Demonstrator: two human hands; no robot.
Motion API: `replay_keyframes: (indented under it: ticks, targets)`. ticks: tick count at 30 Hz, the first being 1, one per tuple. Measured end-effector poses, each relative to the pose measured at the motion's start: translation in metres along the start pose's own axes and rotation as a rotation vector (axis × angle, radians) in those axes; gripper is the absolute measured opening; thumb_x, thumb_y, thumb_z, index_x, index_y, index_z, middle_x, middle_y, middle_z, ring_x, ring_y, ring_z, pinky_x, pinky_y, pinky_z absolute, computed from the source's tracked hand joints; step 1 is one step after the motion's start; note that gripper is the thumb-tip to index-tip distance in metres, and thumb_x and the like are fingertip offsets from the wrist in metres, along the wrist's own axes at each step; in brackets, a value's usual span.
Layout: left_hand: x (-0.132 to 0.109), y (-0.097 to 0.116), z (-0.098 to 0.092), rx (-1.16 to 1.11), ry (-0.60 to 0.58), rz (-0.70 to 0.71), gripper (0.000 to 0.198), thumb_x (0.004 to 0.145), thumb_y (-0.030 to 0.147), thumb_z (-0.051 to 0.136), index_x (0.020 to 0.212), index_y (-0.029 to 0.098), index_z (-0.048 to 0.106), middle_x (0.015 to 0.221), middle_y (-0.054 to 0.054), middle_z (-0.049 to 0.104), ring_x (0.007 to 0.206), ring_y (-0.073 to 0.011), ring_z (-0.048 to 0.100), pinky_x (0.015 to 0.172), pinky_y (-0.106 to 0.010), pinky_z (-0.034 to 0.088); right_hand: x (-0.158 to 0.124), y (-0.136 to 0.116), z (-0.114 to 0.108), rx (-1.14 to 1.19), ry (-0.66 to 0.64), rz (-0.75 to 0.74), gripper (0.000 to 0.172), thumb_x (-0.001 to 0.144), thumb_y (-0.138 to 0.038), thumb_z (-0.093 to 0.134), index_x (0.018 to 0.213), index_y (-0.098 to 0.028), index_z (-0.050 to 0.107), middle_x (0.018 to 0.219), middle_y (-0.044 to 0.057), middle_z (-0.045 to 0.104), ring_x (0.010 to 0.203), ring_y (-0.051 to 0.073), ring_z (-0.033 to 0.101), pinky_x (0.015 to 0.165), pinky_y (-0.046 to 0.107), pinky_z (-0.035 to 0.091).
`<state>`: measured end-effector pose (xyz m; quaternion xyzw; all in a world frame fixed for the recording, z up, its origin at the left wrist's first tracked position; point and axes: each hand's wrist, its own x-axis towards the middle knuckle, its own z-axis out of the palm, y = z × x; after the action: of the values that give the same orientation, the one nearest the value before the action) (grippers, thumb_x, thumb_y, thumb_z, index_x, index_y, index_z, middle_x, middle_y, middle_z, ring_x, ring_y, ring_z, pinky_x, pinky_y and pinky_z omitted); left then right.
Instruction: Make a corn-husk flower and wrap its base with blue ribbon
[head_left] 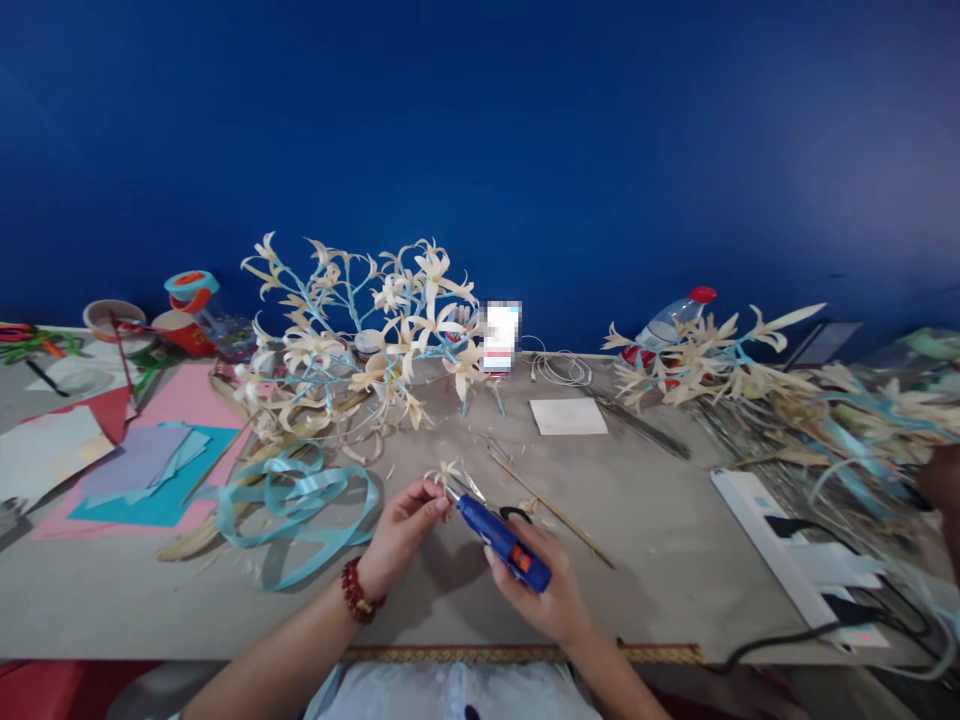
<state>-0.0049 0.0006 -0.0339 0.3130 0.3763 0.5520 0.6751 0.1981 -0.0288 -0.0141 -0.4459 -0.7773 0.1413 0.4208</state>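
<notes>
1. Near the middle of the frame, the left hand (409,528) has thumb and forefinger pinched together on the base of a small, cream, thin-petalled flower (447,469); the other fingers curl in behind.
2. The right hand (553,588), lower and to the right of it, is wrapped around a blue plastic glue gun with an orange patch near its back end (491,530); how tightly the hidden fingers close cannot be told.
3. The gun's long axis slants from its pale nozzle at upper left to its blunt back end at lower right. The nozzle points at the flower's underside, just beside the left fingertips; whether it touches the petals cannot be told.
4. The left hand is the nearer to the nozzle, the right to the back end. From the left fingertips, the flower lies just up and to the right in the frame.
5. Right of the gun, a thin tan wooden stick (559,513) slants down towards lower right, apart from both hands.
</notes>
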Motion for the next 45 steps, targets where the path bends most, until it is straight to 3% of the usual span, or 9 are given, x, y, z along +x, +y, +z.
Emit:
replay_keyframes:
  ticks: [20,45]
  targets:
    - [-0.0005,0.0018,0.0026,0.016,0.050,-0.014,0.028,0.065,0.037,0.085,0.074,0.016,0.069,0.071,0.000,0.061,0.066,-0.0122,0.052,0.067,-0.025,0.041,0.0021,-0.0002,-0.0067,-0.009,-0.078,0.003,0.012,0.087,-0.029,0.054,0.084,-0.023,0.063,0.071,0.004,0.071,0.061,0.020,0.067,0.057,0.028,0.053]
    - [-0.0004,0.0036,0.0052,-0.034,-0.001,-0.056,0.027,0.067,0.036,0.085,0.073,0.016,0.068,0.070,0.000,0.062,0.066,-0.0119,0.052,0.066,-0.024,0.040,0.0010,0.0039,-0.0051,-0.007,-0.013,0.046,0.012,0.084,-0.029,0.059,0.092,-0.024,0.066,0.078,0.005,0.074,0.068,0.022,0.071,0.061,0.029,0.058]
